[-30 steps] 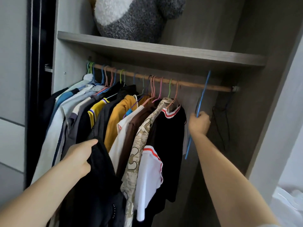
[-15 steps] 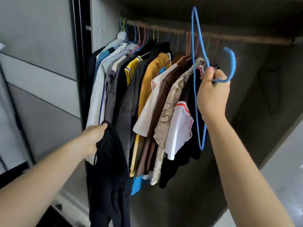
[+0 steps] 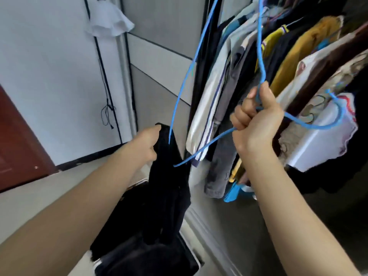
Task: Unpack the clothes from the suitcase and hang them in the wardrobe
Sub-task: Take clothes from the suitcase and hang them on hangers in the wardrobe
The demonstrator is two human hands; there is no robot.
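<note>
- Gripping a blue hanger [image 3: 258, 36] at its neck, the right grip [image 3: 256, 124] holds it before the hung clothes [image 3: 298, 46].
- The left grip [image 3: 148, 143] pinches a black garment [image 3: 169, 186] by its top, just beside the hanger and not yet on it.
- Many clothes already hang, by my judgement. This one still needs threading and hanging.

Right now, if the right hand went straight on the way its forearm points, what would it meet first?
Most likely the hanging pale shirt, just up and left of the right hand, which grips the blue hanger; depth is unclear.
</note>
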